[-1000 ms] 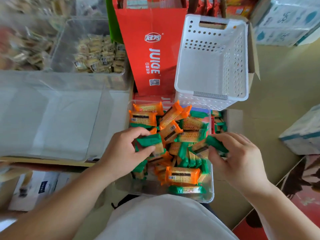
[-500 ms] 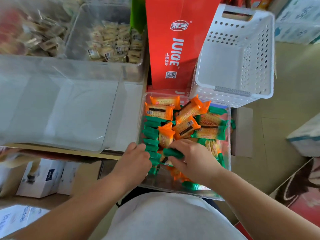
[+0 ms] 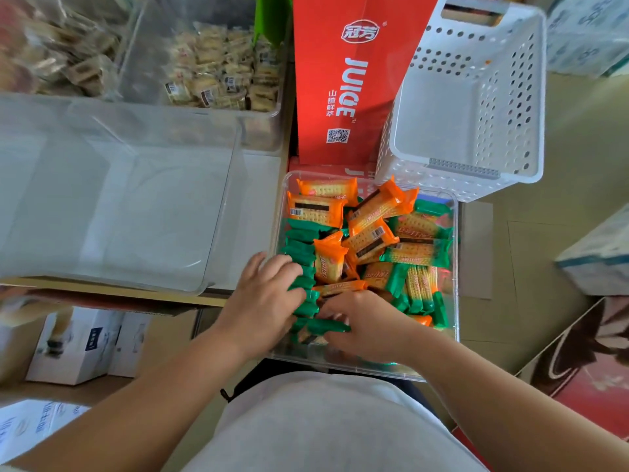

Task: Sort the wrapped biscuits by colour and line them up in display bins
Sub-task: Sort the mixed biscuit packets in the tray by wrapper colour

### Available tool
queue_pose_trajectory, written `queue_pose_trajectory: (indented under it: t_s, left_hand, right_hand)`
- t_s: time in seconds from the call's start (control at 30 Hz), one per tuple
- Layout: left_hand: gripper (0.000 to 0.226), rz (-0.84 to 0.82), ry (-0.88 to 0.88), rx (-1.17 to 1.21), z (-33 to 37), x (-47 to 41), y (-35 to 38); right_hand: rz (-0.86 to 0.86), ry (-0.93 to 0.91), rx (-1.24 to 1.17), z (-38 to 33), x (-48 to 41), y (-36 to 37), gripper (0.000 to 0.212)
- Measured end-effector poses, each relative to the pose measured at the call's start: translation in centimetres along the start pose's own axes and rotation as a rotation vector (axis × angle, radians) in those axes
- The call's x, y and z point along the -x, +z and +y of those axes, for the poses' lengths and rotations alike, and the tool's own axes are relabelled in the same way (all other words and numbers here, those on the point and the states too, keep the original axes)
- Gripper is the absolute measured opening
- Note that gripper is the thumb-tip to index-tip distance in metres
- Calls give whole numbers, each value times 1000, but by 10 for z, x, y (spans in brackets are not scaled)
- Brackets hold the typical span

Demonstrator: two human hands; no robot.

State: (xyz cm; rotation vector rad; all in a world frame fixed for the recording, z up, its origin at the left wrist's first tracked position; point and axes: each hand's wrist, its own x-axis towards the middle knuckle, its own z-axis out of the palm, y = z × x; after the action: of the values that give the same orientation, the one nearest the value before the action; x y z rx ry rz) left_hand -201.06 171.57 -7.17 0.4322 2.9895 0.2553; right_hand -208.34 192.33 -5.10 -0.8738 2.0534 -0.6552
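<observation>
Both my hands are down in the clear bin (image 3: 455, 240) that sits in front of me, just below the edge of the tabletop (image 3: 258, 185). My left hand (image 3: 262, 301) lies at the bin's left side with its fingers stretched out and resting on the row of green-wrapped biscuits (image 3: 300, 247), which stand on edge, one behind another, along that left wall. It holds nothing. My right hand (image 3: 369, 321) is beside it at the near end of the row, the two hands almost touching. Its fingers curl round a single green biscuit (image 3: 329, 326) lying crosswise at the foot of the row. The rest of the bin is a loose jumble. The orange-wrapped biscuits (image 3: 315, 211) are heaped at the far end and through the middle. More green packs lie flat or on edge on the right side. On the tabletop to the left stands a large clear bin (image 3: 224, 212). Behind it is another clear bin of pale wrapped snacks (image 3: 218, 69). A red juice carton (image 3: 343, 80) stands upright just beyond my bin. A white perforated basket (image 3: 531, 97) tilts against the carton's right side. Some white boxes (image 3: 78, 345) sit on the floor under the tabletop at my left.
</observation>
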Motion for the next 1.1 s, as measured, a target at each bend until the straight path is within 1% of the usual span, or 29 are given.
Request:
queue_pose_trajectory:
  t_s: [0.07,0.1,0.17,0.27,0.4,0.53,0.63,0.73,0.77,0.8,0.9,0.93,1.0,1.1]
  left_hand:
    - [18,132,-88,18,-6,11,-3]
    - [21,178,-147,32,-8,16,-2]
    - [29,219,-245,73,-10,26,5]
    - [36,238,-318,148,-10,31,18]
    - [38,263,-330,221,-2,32,27]
    - [40,269,-335,247,-2,34,30]
    - [40,272,-323,253,-2,35,31]
    - [40,290,-326,286,-2,35,32]
    - [40,299,-330,302,-2,35,32]
    - [40,307,-330,317,-2,35,33]
    - [41,329,-320,353,-4,36,35]
    - [42,332,-322,366,-3,36,35]
    - [42,327,-334,388,-2,36,36]
    - [41,318,-351,396,-2,36,35]
  right_hand:
    - [-36,-10,-22,-2,-5,8,32]
    - [-55,-12,-24,-3,-8,12,33]
    - [-76,-7,0,-5,-13,23,30]
    - [-52,19,52,-6,-23,40,22]
    - [-43,83,155,-14,-35,46,21]
    - [-18,201,289,-16,-41,47,24]
    - [-41,242,428,-15,-40,49,32]
    - [-27,275,470,-17,-39,49,40]
    - [7,293,428,-19,-38,49,42]
    - [70,329,330,-19,-37,49,46]
    - [355,491,-111,-18,-36,51,59]
    - [376,550,-227,-17,-37,52,65]
    - [296,623,-443,-15,-41,54,70]
    - [169,623,-710,-18,-48,60,60]
